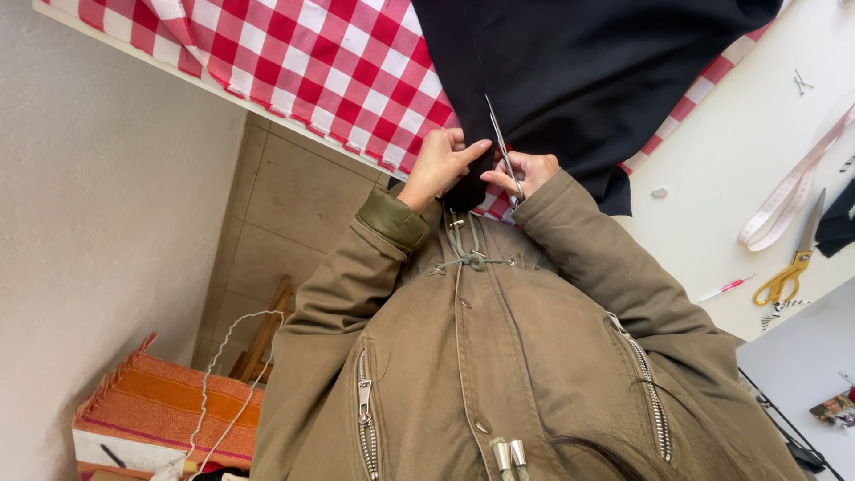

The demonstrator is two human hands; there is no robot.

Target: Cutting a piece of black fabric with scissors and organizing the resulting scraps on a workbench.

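Nearest the wearer, the olive jacket fills the lower view, and just above its collar both hands meet at the edge of the black fabric. The left hand pinches a fold of that cloth, fingers pressed together on it with the forefinger laid along the top. The right hand is closed round the handles of small steel scissors, whose blades point away from the grip into the cloth; whether the blades are parted I cannot tell. The fabric looks soft, limp and light, likely to sag and slide, so it seems best held close beside the blades, taut between pinch and cut. Beyond the grip it spreads over a red-and-white checked cloth on the white worktop. Farther to the right of the grip lie a pink tape measure, yellow-handled shears and a pink pen.
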